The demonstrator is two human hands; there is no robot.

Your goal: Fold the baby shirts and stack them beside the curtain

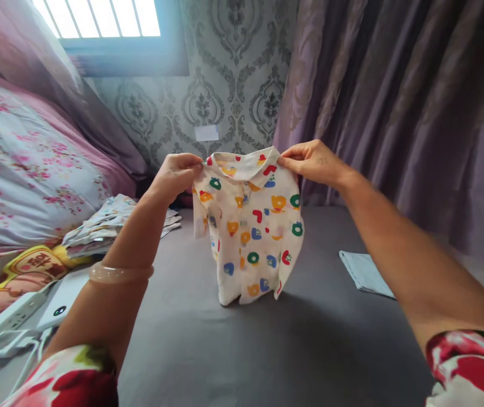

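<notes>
Shirt with coloured prints hangs between our left grip and our right grip, below both, over the grey surface. We keep each grip clenched on cloth at 1 shoulder; we cannot tell whether the hem touches down. Below and right of our right grip lies 1 folded pale-blue cloth. Left of and below our left grip, we have a clothes pile, with a white power strip nearer us.
</notes>
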